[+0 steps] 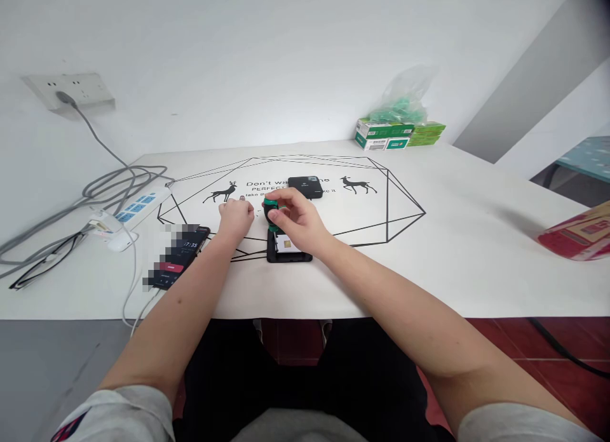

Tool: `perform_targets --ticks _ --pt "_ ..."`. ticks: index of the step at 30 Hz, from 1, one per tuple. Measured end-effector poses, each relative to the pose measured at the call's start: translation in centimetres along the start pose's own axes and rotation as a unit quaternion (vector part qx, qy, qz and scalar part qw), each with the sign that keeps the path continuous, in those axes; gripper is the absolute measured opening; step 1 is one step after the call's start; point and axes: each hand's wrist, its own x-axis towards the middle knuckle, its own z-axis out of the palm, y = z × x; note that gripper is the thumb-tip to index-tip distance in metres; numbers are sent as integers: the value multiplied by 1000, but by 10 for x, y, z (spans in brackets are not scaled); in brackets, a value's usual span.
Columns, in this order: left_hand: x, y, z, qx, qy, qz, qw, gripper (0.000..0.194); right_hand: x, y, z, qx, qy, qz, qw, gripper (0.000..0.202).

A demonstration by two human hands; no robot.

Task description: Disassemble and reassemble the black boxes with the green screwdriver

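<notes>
My right hand (302, 220) grips a short green-and-black screwdriver (271, 212) by its handle, holding it upright. Its shaft points down at the left side of an opened black device (290, 260), which lies on the table with a white inside and a small gold square. The tip is too small to make out. To the left, my left hand (237, 218) rests closed on the tabletop, fingers curled; whatever may be in them is hidden. Behind the hands lies a black rectangular cover (305, 187).
A phone (183, 258) lies left of my left forearm, cabled toward a white power strip (143, 208) with coiled grey cords. Green-and-white boxes (385, 134) under a plastic bag stand at the back right. A red package (576, 235) sits at the right edge.
</notes>
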Motion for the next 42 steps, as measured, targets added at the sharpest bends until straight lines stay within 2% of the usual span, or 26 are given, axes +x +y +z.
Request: perform_targets --ticks 3,6,8,10,13,16,20,24,34,42 --pt "-2 -4 0 -73 21 -3 997 18 0 -1 2 -29 -7 -6 1000 30" --pt "-4 -5 1 -215 43 -11 975 16 -1 -1 1 -52 -7 -8 999 30" --pt "-6 -4 1 -339 38 -1 940 22 -2 2 -2 -66 -11 -15 998 36" --pt "-7 -2 1 -446 7 29 894 28 -2 8 -7 -78 -9 -15 997 45" --pt "-10 1 0 -527 -60 64 846 30 1 18 -21 -77 56 -6 995 54" --pt "-13 2 0 -562 -107 72 817 34 8 24 -36 -59 147 -23 987 64" --pt "-18 3 -1 -598 -146 78 784 38 15 24 -47 -57 202 -46 977 70" --pt "-21 5 -1 -612 -172 81 767 38 13 24 -45 -68 197 -49 977 71" --pt "-23 8 -2 -629 -192 70 750 41 9 27 -36 -120 171 -85 974 55" --pt "-23 6 0 -654 -201 78 725 45 10 26 -37 -104 164 -88 977 55"
